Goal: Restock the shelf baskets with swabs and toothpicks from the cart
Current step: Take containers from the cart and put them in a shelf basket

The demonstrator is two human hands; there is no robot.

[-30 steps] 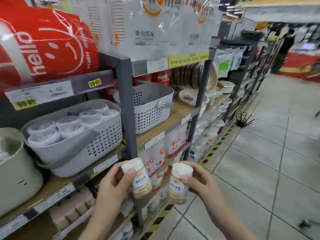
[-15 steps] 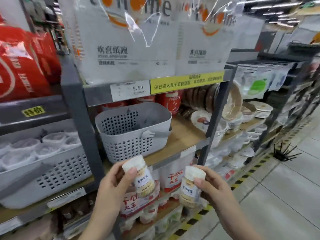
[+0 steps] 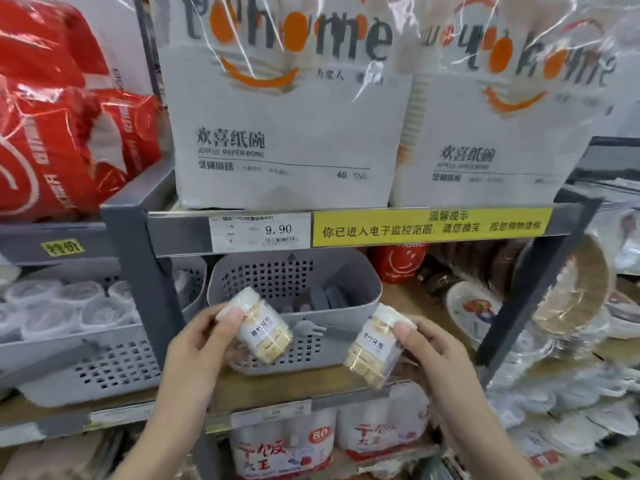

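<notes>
Currently, the head view faces a grey metal shelf unit (image 3: 138,244) at close range.

Left hand (image 3: 199,344): raised in front of the middle shelf, fingers and thumb curled round a clear toothpick jar (image 3: 261,325). The thumb lies across the jar just below its white cap. The jar is tilted, cap up and to the left, and overlaps the near wall of the grey perforated basket (image 3: 360,289) from the camera side. Whether jar and basket touch cannot be told.

Right hand (image 3: 436,351): raised at about the same height, gripping a second toothpick jar (image 3: 372,346) near its cap, thumb on the front face. This jar is tilted with its base down and to the left. It sits in front of the basket's lower right corner and the wooden shelf edge (image 3: 277,386).

Both jars bear a white label with dark characters and show pale toothpicks inside. The jars are apart from each other.

The basket stands on the middle shelf, directly beneath a price tag (image 3: 259,232) reading 9.90 and beside a yellow notice strip (image 3: 431,225). Dark, blurred items lie inside it; they cannot be identified.

Upper shelf: two white paper bowl packs (image 3: 287,133) stand side by side; red wrapped packs (image 3: 62,133) lie to the left.

Left bay: a second grey basket (image 3: 104,365) holds round white-lidded tubs (image 3: 52,306).

Right of the unit: stacked plates (image 3: 474,306).

Lower shelf: red-and-white cup packs (image 3: 284,445).
</notes>
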